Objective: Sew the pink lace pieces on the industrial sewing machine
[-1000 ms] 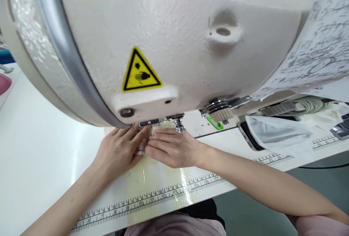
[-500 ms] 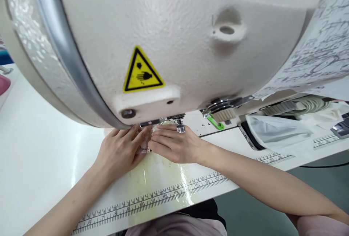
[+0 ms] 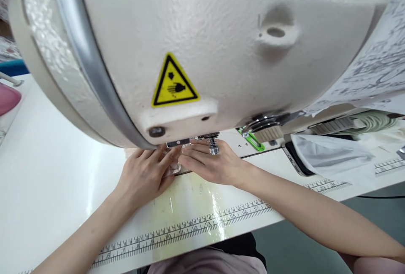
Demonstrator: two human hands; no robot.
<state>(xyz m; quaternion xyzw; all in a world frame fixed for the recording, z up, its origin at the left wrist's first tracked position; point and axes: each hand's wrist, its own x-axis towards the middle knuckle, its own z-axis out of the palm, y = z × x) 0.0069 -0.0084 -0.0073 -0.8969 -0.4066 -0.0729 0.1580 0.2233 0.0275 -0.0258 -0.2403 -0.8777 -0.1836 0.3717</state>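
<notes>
Fabric (image 3: 172, 168): beneath left hand (image 3: 144, 173), fingers slightly spread, palm down. Right hand (image 3: 213, 162): fingers together, bent; grip unclear. Both beside presser mechanism (image 3: 213, 145).

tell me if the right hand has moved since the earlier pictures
Yes, the right hand has moved forward, away from the printed ruler and closer to the sewing machine.

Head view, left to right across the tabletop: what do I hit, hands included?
Pink rounded object → left hand → right hand → bright green slotted tool → dark phone with silver edge → pale green coiled cord
</notes>
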